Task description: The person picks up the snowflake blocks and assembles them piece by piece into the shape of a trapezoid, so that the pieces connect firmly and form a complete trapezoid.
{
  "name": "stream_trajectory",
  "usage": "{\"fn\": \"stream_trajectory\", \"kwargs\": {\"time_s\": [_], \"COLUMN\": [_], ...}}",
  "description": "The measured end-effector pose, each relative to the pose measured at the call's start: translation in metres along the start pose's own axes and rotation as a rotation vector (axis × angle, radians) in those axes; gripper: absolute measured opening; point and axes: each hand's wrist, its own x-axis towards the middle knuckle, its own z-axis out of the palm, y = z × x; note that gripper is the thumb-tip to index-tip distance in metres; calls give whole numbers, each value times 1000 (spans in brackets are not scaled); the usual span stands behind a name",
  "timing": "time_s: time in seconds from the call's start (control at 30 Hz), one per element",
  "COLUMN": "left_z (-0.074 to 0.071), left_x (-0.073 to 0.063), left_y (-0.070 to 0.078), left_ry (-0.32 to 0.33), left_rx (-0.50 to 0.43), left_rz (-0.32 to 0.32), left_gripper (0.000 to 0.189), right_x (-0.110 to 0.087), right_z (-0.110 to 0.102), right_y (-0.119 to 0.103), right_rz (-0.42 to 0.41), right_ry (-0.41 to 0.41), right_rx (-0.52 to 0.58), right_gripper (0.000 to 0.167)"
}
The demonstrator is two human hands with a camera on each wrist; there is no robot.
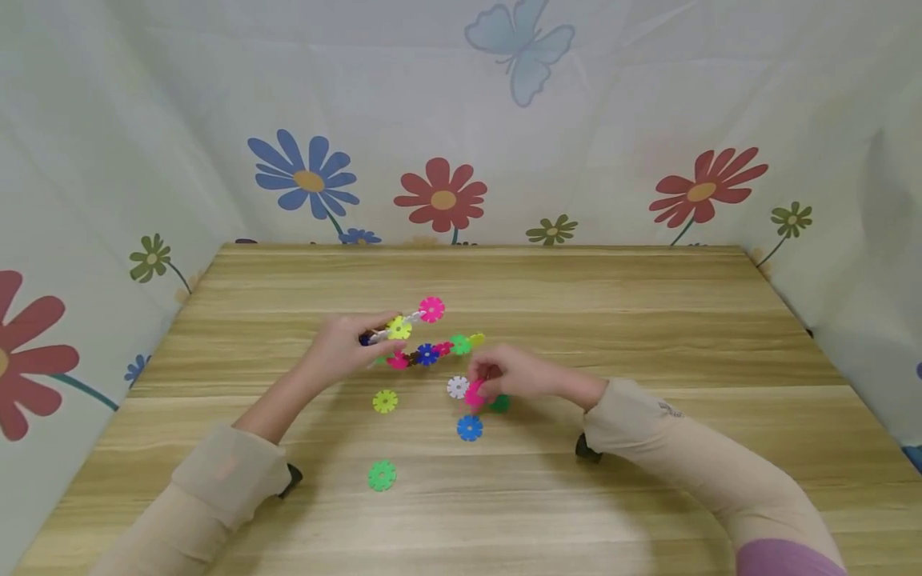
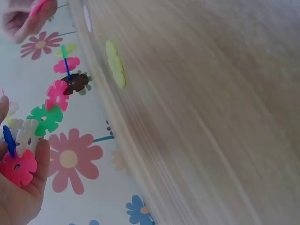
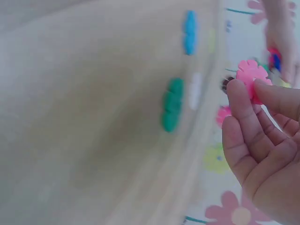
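My left hand point(image 1: 338, 350) grips a chain of interlocking plastic snowflake discs point(image 1: 427, 354) in pink, white, yellow, green, blue and brown. Its two strands reach right, above the table. In the left wrist view a green disc point(image 2: 45, 119) of the chain sits just beyond the fingers. Between thumb and index finger, my right hand point(image 1: 524, 372) pinches a single pink disc point(image 3: 249, 74), to the right of and nearer than the chain. Close by that hand lie a white disc point(image 1: 457, 387), a blue disc point(image 1: 470, 428) and a partly covered dark green disc point(image 1: 500, 403).
On the wooden table point(image 1: 684, 320) a yellow disc point(image 1: 385, 401) lies below the left hand, and a light green disc point(image 1: 382, 475) lies closer to the person. A flower-printed curtain point(image 1: 605, 120) hangs behind the table's far edge and along its sides.
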Motion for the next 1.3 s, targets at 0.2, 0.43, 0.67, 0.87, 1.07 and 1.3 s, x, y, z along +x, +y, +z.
{"fn": "stream_trajectory", "kwargs": {"time_s": [0.2, 0.43, 0.67, 0.87, 1.07, 1.3], "left_z": [1, 5, 7, 8, 9, 9], "left_x": [-1, -3, -4, -6, -6, -6], "left_y": [9, 15, 20, 24, 26, 25], "left_ry": [-25, -25, -25, -36, -48, -79], "left_rx": [-17, -48, -71, -86, -96, -138], "left_rz": [65, 135, 180, 187, 184, 159], "left_gripper": [44, 43, 42, 42, 42, 45], "right_x": [-6, -9, -9, -7, -7, -8], "right_z": [-17, -28, -31, -31, -30, -30], "right_y": [-11, -19, -22, -21, -21, -21], "right_rz": [-24, -34, -9, -21, -8, -15], "right_ry": [162, 366, 473, 500, 496, 486], "right_rx": [184, 281, 340, 367, 369, 340], "right_gripper": [5, 5, 8, 9, 8, 7]}}
